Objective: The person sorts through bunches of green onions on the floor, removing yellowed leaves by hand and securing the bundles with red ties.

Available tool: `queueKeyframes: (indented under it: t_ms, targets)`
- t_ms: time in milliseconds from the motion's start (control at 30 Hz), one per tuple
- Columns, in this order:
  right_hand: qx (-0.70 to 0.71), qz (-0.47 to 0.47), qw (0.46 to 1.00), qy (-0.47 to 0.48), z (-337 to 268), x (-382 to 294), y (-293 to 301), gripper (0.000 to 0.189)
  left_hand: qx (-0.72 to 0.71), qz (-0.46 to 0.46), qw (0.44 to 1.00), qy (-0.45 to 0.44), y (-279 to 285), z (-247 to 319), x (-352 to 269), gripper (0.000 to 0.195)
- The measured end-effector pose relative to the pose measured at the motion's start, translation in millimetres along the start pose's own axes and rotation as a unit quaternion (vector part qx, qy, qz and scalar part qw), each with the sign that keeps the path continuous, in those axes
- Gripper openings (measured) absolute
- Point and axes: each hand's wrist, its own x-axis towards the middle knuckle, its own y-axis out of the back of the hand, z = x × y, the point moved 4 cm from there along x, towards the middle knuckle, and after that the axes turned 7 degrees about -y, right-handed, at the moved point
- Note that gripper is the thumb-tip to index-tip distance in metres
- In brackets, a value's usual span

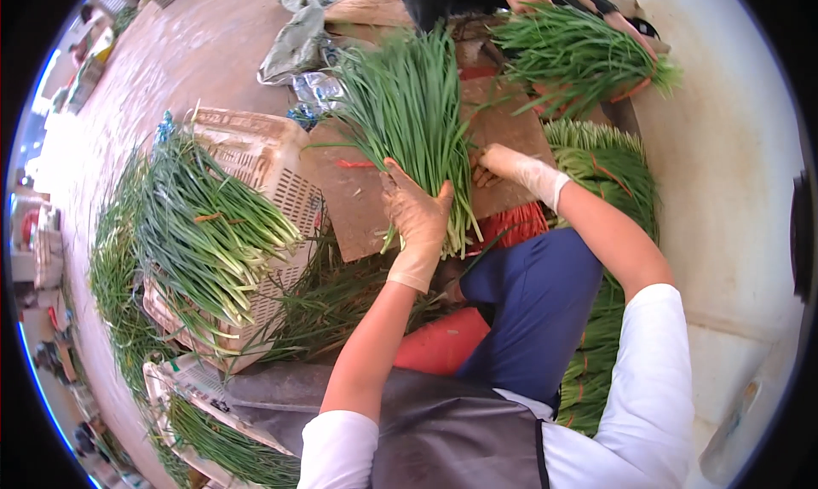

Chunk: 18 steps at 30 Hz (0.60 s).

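A loose bunch of long green leafy stalks (412,112), likely garlic chives, lies across a brown board (348,201) in front of me. My gloved left hand (416,211) grips the bunch low down, near the pale stem ends, with the thumb on its right side. Just right of the stalks, my gloved right hand (501,166) rests at the board with its fingers curled; whether something is between them is hidden. One red strip (354,164) lies on the board, left of the bunch. A bundle of red ties (514,227) hangs by the board's near edge.
At left, a tied bunch (211,227) rests on a white plastic crate (287,195). Stacked tied bunches (601,163) line the right side by a pale wall (709,169). Across from me, another person's hands (629,32) hold a tied bunch (575,54). Loose leaves (345,304) cover the ground.
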Motion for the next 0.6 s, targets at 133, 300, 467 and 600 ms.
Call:
queueKeyframes:
  t_ms: [133, 300, 467, 600]
  targets:
    - [-0.283, 0.176, 0.909, 0.251, -3.0, 18.0, -9.0, 0.033, -0.06, 0.054, 0.996, -0.028, -6.6, -8.1, -0.7, 0.108]
    - [-0.371, 0.361, 0.794, 0.317, -4.8, 13.1, -7.6, 0.023, -0.091, 0.073, 0.993, -0.026, -2.2, -21.0, -1.2, 0.108]
    - [-0.33, 0.527, 0.717, 0.315, -18.3, 32.0, 33.8, 0.019, -0.15, 0.065, 0.986, -0.027, -4.0, -25.8, 0.5, 0.107]
    - [-0.399, 0.526, 0.696, 0.28, -26.0, 47.9, 45.6, 0.01, -0.172, 0.049, 0.984, -0.021, -2.4, -29.6, 7.0, 0.108]
